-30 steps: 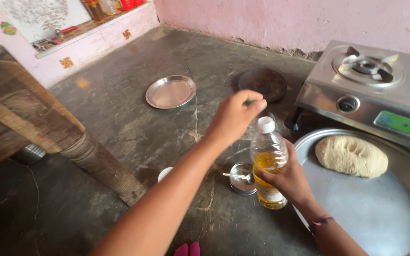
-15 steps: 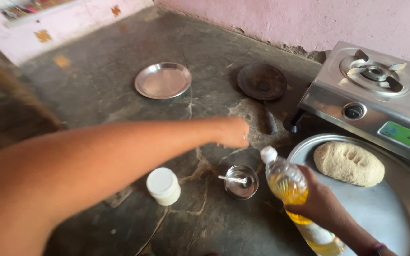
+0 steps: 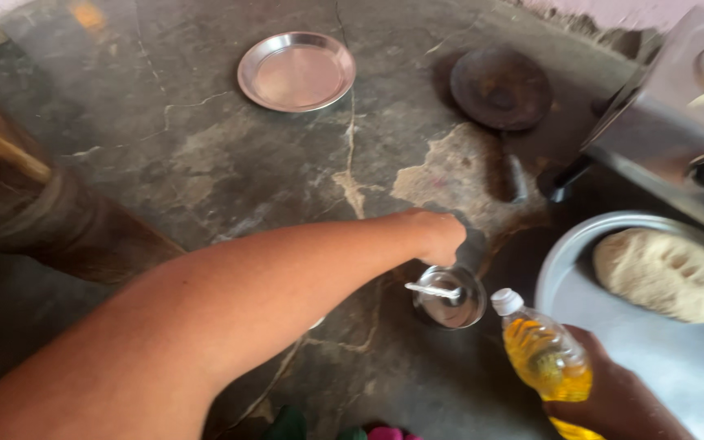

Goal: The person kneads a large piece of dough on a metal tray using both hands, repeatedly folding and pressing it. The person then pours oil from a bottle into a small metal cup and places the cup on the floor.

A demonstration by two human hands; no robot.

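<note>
Bottle: oil bottle, white cap on, tilted toward small steel bowl on the floor; likely light, thin-walled, slippery; best gripped round the middle.
Right hand: wrapped round bottle's lower half.
Left hand: fist closed just above bowl; contents hidden.
Cut off: dough tray, stove.

single head view, steep downward tilt, close over cracked floor (no second view).
</note>
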